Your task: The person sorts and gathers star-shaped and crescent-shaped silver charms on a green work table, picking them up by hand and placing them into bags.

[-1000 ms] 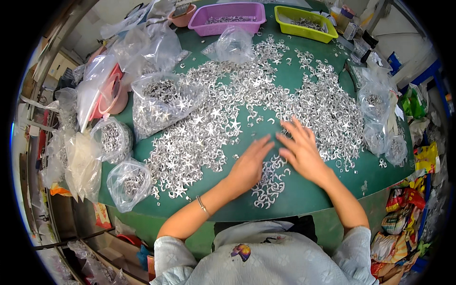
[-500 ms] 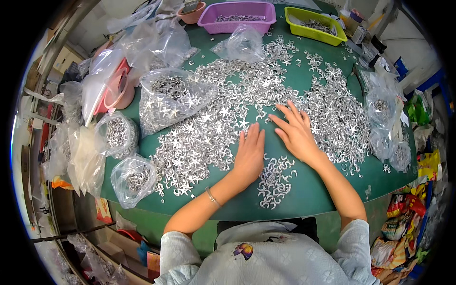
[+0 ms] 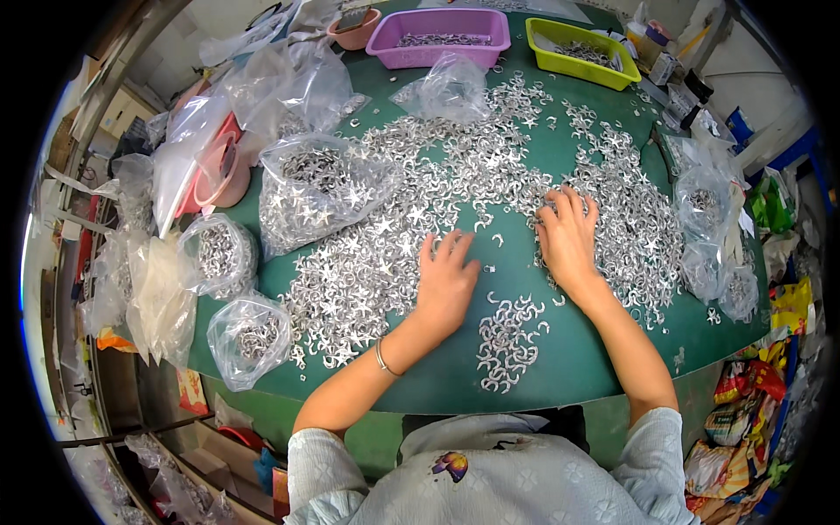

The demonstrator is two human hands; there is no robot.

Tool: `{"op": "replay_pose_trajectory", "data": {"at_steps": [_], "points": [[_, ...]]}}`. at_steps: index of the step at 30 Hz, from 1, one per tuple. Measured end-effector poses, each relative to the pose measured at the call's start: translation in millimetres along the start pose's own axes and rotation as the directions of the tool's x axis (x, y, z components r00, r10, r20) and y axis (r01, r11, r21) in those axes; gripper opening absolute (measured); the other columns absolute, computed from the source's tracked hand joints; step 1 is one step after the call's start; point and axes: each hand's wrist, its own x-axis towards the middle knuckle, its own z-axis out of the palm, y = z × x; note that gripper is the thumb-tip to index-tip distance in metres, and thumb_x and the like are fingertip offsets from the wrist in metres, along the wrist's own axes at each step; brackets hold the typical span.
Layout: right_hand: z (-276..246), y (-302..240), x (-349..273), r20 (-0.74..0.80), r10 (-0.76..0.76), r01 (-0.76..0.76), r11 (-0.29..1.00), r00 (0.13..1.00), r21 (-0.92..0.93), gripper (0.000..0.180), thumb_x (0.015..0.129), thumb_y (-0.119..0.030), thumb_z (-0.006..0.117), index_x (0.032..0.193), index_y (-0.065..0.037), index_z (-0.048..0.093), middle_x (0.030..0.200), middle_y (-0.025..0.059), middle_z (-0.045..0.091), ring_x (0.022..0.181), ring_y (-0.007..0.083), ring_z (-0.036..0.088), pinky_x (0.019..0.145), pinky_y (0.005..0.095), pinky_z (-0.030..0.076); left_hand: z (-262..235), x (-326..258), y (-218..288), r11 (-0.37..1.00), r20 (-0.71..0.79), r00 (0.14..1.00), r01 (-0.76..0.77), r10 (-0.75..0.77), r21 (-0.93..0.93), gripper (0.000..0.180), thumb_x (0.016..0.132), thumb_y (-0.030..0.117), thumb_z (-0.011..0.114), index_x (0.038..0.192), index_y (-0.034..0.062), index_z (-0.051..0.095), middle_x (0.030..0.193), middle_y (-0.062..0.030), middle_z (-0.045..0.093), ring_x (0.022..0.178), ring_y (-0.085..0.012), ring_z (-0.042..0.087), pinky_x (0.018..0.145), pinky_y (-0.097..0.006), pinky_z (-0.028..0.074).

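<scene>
Silver metal crescents and star-shaped pieces cover much of the green tabletop (image 3: 595,367) in a wide heap. My left hand (image 3: 446,284) lies at the inner edge of the left part of the heap (image 3: 350,280), its fingers spread and slightly bent. On the inner edge of the right part (image 3: 639,227) rests my right hand (image 3: 569,236), fingers apart and curved down onto the pieces. I see nothing gripped in either hand. Closer to me, between my forearms, lies a small separate group of crescents (image 3: 509,346). A few loose pieces are scattered between the hands.
Clear plastic bags of pieces (image 3: 319,188) stand along the left, with more bags (image 3: 703,210) at the right edge. A purple basin (image 3: 437,57) and a yellow-green basin (image 3: 582,70) sit at the back. A pink tub (image 3: 226,179) stands far left.
My hands have moved apart: the left has shifted left, its fingers spreading, and the right has shifted right onto the heap, its fingers curling. A few loose pieces now show between them.
</scene>
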Motion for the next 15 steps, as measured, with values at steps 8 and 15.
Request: {"op": "replay_pose_trajectory", "data": {"at_steps": [8, 15], "points": [[-20, -25, -33, 0.295, -0.152, 0.064, 0.956, 0.943, 0.287, 0.043, 0.087, -0.031, 0.065, 0.125, -0.013, 0.061, 0.146, 0.0105, 0.038, 0.140, 0.0367, 0.023, 0.111, 0.0596, 0.014, 2, -23, -10, 0.981, 0.134, 0.973, -0.194, 0.190, 0.016, 0.045, 0.076, -0.001, 0.053, 0.121, -0.0055, 0.056, 0.135, -0.0193, 0.050, 0.131, -0.0321, 0.043, 0.111, -0.054, 0.026], [-13, -26, -4, 0.148, -0.135, 0.084, 0.948, 0.980, 0.308, 0.036, 0.086, -0.027, 0.065, 0.118, -0.010, 0.064, 0.140, 0.0112, 0.044, 0.135, 0.0374, 0.032, 0.108, 0.0600, 0.021, 1, 3, -3, 0.996, 0.040, 0.998, 0.040, -0.043, 0.081, 0.043, 0.079, 0.004, 0.060, 0.121, -0.0035, 0.055, 0.134, -0.0193, 0.047, 0.134, -0.0348, 0.036, 0.109, -0.057, 0.025]]}}
